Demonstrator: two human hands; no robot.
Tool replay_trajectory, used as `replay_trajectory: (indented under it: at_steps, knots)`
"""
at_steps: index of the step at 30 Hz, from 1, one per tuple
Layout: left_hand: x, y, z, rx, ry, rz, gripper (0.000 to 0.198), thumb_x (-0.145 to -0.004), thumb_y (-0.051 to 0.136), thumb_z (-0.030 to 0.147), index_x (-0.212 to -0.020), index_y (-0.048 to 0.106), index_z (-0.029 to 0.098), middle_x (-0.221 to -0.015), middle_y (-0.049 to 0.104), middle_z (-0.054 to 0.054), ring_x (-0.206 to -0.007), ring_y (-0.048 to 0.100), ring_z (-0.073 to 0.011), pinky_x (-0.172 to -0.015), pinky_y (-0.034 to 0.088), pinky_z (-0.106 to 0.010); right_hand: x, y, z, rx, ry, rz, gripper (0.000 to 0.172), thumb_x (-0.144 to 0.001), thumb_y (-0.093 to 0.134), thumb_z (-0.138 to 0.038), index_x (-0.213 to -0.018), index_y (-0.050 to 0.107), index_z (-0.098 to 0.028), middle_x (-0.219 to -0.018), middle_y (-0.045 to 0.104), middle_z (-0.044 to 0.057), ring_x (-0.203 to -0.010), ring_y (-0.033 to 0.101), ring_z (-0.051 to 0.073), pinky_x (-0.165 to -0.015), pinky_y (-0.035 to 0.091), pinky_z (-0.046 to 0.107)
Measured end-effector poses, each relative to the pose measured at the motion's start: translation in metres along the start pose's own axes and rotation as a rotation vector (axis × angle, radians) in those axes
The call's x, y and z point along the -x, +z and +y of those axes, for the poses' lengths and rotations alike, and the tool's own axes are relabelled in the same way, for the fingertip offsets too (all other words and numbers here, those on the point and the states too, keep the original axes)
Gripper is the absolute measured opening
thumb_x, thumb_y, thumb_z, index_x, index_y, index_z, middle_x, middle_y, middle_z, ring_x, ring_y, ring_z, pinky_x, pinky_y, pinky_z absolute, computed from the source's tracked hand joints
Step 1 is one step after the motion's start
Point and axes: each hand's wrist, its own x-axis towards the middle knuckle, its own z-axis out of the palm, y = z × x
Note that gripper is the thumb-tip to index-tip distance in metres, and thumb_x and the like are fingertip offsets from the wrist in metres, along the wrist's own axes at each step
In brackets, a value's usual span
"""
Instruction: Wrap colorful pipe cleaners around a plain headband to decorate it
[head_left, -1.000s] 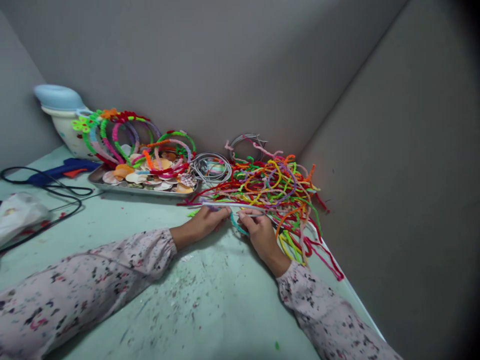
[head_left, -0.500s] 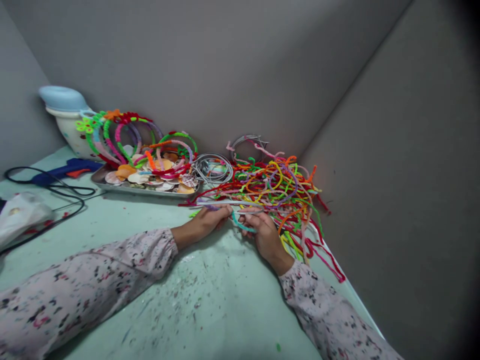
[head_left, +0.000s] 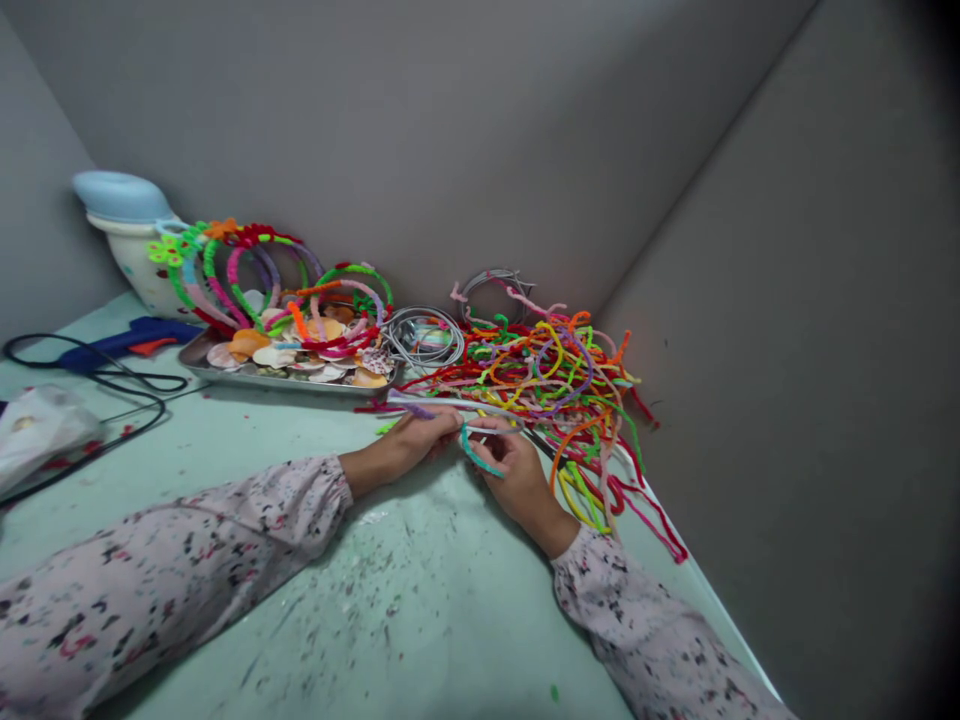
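Teal pipe cleaner (head_left: 474, 458), flecked green table (head_left: 420, 610) (paint, perhaps), grey walls (head_left: 450, 130)

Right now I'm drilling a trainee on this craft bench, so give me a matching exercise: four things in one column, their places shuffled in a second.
Things
1. glue gun
2. metal tray
3. teal pipe cleaner
4. thin pale headband

Places
A. gripped in the left hand
B. far left, beside a black cord
C. pinched in the right hand
D. under seashells, left of the loose pipe cleaner pile

Pairs: 1-B, 2-D, 3-C, 4-A.
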Motion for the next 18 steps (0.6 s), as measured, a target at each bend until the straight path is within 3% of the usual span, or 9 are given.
replay_trajectory:
  at_steps: [6, 18]
  knots:
    - [0.004, 0.001, 0.009, -0.004, 0.039, -0.080, 0.033, -0.086, 0.042, 0.036, -0.059, 0.041, 0.017, -0.053, 0.039, 0.003, -0.048, 0.034, -0.0092, -0.046, 0.022, -0.026, -0.001, -0.002, 0.001, 0.090, -0.099, 0.033, 0.018, -0.082, 0.059, -0.027, -0.098, 0.063, -0.019, -0.083, 0.065, 0.004, -0.068, 0.058, 0.015, -0.063, 0.047, 0.028]
    - [0.008, 0.003, 0.016, -0.026, 0.012, -0.092, 0.032, -0.085, 0.041, 0.036, -0.059, 0.040, 0.018, -0.055, 0.037, 0.003, -0.051, 0.032, -0.0098, -0.047, 0.022, -0.026, 0.000, -0.004, -0.008, 0.154, -0.124, 0.061, 0.013, -0.081, 0.061, -0.025, -0.091, 0.064, -0.018, -0.083, 0.066, 0.004, -0.071, 0.062, 0.015, -0.065, 0.050, 0.027]
